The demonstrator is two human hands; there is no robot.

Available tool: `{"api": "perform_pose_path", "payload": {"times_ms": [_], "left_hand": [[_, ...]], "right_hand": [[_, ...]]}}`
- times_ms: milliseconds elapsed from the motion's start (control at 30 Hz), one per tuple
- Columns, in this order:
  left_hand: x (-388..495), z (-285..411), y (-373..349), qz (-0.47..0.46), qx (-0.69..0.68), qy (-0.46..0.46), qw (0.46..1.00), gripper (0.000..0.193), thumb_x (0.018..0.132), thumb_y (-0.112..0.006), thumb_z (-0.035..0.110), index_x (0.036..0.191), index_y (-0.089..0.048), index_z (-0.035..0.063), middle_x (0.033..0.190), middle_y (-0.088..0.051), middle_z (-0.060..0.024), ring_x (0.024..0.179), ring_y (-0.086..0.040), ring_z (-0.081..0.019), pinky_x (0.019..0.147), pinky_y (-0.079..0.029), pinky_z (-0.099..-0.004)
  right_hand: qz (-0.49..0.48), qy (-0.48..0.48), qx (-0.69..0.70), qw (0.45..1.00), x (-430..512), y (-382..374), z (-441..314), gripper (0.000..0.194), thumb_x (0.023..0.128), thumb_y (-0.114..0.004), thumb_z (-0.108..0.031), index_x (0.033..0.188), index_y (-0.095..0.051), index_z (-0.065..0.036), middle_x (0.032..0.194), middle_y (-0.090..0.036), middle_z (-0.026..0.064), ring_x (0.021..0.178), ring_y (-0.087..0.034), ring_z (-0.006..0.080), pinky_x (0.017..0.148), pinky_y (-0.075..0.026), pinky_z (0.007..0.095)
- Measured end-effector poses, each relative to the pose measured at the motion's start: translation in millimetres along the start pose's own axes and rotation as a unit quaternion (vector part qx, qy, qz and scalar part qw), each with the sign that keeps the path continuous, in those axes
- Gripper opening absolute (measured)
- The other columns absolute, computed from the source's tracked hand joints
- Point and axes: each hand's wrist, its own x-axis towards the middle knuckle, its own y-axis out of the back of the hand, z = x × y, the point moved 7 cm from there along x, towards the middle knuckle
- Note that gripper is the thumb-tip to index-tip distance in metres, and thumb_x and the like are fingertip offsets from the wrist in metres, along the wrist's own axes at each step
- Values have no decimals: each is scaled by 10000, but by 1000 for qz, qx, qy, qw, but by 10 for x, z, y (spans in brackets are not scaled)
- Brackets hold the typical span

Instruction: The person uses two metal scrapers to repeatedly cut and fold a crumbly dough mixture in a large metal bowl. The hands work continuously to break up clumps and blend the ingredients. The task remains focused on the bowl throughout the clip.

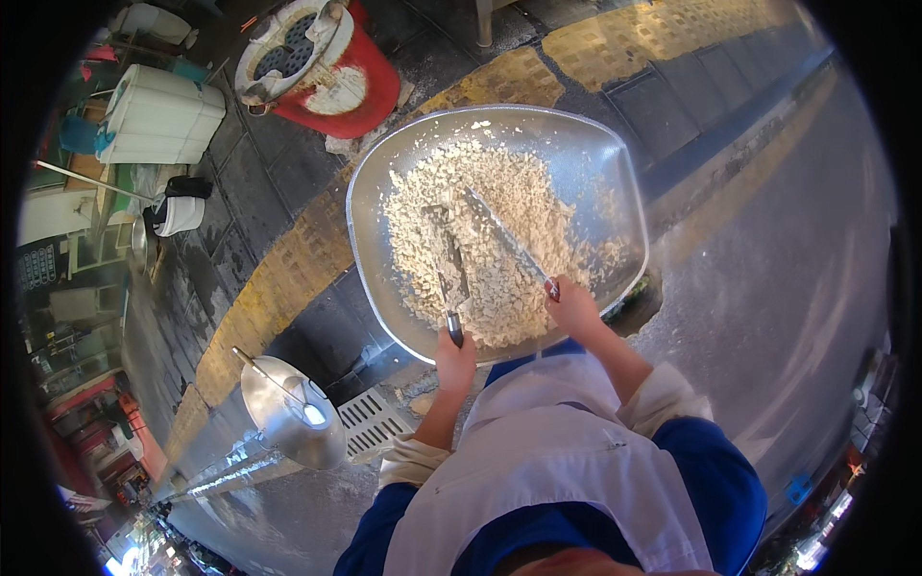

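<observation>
Before me is a wide, shallow metal basin (609,169) with a rounded rim. A heap of pale, finely chopped food (504,302) lies spread in it; its kind cannot be made out. My left hand (455,358) grips the black handle of a broad-bladed knife (454,270), whose blade rests among the pieces and is partly coated with them. My right hand (574,308) holds a second knife (510,234) by its reddish handle. That blade slants up and left over the heap, seen nearly edge-on, with bits stuck along it.
A red-sided stove (374,83) with a perforated top stands beyond the basin. At the left are a white bin (169,122) and a small white bucket (180,216). A metal pot with a ladle (306,425) sits beside a slotted drain grate (371,425). Yellow paving (281,281) crosses the ground.
</observation>
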Motion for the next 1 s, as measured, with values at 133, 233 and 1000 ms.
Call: {"api": "perform_pose_path", "payload": {"times_ms": [133, 233, 1000], "left_hand": [[82, 148, -81, -6, 46, -55, 997, 256, 816, -561, 231, 887, -458, 7, 674, -567, -195, 637, -579, -364, 582, -432, -455], [186, 174, -129, -48, 68, -45, 996, 262, 814, -547, 253, 904, -478, 16, 719, -592, -220, 680, -587, -397, 612, -441, -478], [2167, 1221, 915, -184, 176, -65, 965, 166, 741, -539, 89, 880, -486, 16, 596, -513, -113, 388, -492, -194, 355, -366, -352]], "right_hand": [[50, 25, 63, 996, 69, 59, 39, 213, 761, -556, -176, 908, -527, -24, 770, -614, 201, 767, -596, 383, 690, -463, 459], [50, 66, 5, 997, 155, 106, 20, 189, 751, -554, -157, 886, -537, -27, 754, -611, 202, 761, -594, 381, 688, -461, 456], [-56, -2, 244, 968, 1282, 619, 296, 138, 745, -565, -111, 732, -464, -19, 488, -497, 58, 370, -462, 141, 353, -352, 310]]}}
